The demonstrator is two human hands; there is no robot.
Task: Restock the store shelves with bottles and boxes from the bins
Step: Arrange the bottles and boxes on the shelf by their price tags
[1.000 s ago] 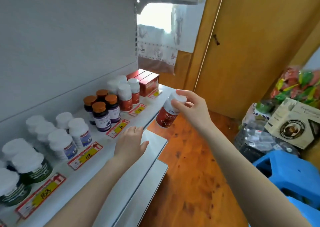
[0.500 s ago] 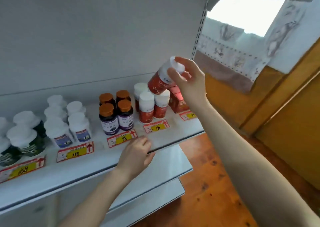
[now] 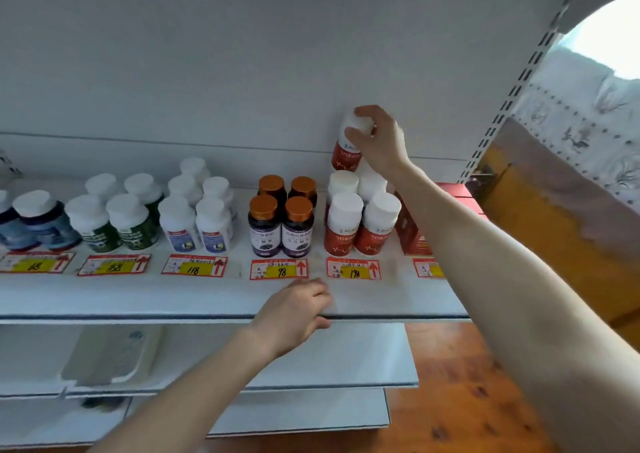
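Head view: the right hand (image 3: pixel 377 137) is raised in front of the grey metal back panel (image 3: pixel 242 54); its fingers and thumb are curled round the cap of a white-capped plastic bottle with a red label (image 3: pixel 346 155), which is grasped from above and held nearly upright, slightly tilted. The held bottle is located in the air at 12 o'clock of a group of four matching red-labelled bottles (image 3: pixel 360 224), just above the rear pair; contact with them cannot be determined. The group is stood on the white metal shelf (image 3: pixel 138 300), directly behind the red-and-yellow price tag marked 198 (image 3: pixel 353 268).

The left hand (image 3: pixel 294 310) is rested on the front edge of the shelf at 6 o'clock of the price tag marked 98 (image 3: pixel 278 269); its fingers are laid loosely on the shelf top and nothing is held; the hand is blurred.

At 9 o'clock of the red-labelled group, four dark bottles with orange caps (image 3: pixel 282 224) are stood in two rows; further toward 9 o'clock, white bottles with blue labels (image 3: pixel 197 220) and white-capped bottles with green labels (image 3: pixel 114 224) are arranged. At 3 o'clock of the group, a red cardboard box (image 3: pixel 412 234) is partly hidden by the right forearm. A lower white shelf (image 3: pixel 346 359) and a wooden floor (image 3: pixel 467 383) are seen at 6 o'clock.
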